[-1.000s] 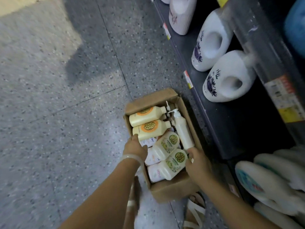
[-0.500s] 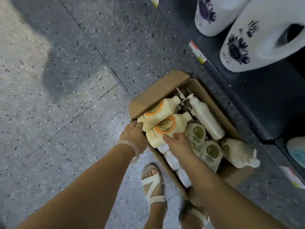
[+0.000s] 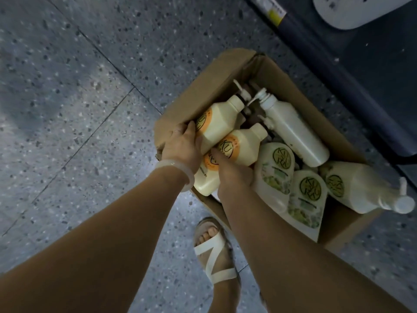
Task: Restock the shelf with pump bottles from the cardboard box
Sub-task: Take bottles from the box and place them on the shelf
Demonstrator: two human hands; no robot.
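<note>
1. The cardboard box [image 3: 216, 84] stands open on the speckled floor [image 3: 67, 109], just beside the dark base of the shelf [image 3: 370, 86] at the upper right
2. The left hand [image 3: 184, 145] reaches into the box's left side; its fingers are curled over the lower end of the upper orange-label bottle [image 3: 218, 123], thumb against the bottle's side, so it grips that bottle
3. A pale bangle [image 3: 178, 170] sits on the left wrist, and a thin ring shows on one finger
4. The right hand [image 3: 234, 175] lies over the lower orange-label bottle [image 3: 243, 145]; its fingers bend down round the bottle's base and hold it, though the fingertips themselves are hidden under the bottle
5. A third cream bottle [image 3: 205, 179] with an orange label lies under both hands at the box's near-left corner, touching the two held bottles
6. The two orange-label bottles lie side by side, necks pointing toward the far end of the box, with their pump heads there
7. To the right lie a plain white pump bottle [image 3: 295, 132], and three green-label bottles [image 3: 309, 195] packed close together, one with its pump over the box's right edge
8. A foot in a white-strapped sandal [image 3: 214, 254] stands on the floor just below the box
</note>
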